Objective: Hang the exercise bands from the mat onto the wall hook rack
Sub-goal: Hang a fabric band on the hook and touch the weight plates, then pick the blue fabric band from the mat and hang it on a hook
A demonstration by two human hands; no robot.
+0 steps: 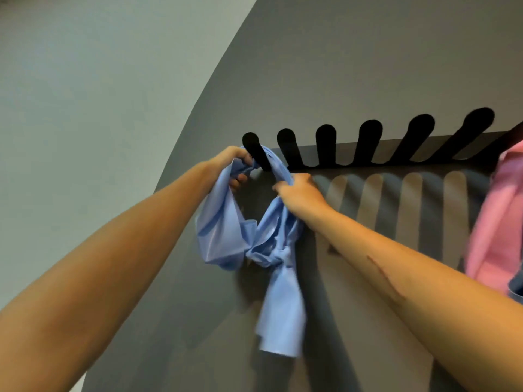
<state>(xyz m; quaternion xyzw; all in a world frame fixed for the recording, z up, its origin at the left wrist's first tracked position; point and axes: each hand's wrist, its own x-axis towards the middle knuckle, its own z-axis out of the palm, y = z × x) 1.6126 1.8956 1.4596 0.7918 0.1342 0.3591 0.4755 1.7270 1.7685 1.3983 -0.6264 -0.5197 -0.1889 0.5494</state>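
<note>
The blue band (271, 244) is looped over the leftmost peg of the black hook rack (368, 162), between the hands. It is gripped by the left hand (232, 168) and pinched by the right hand (300, 193), apparently to seat the loop; a pink band (492, 222) hangs farther right.

dark grey wall (368, 66), pale ceiling (99, 80)

Both bare arms reach up and forward, nearly straight, converging toward the middle. The left hand (236, 165) is highest, wrist bent, fingers curled tight with the thumb tucked beneath in a grip. The right hand (298, 192) sits just lower and close beside it, back facing the camera, fingers closed in a pinch.
</note>
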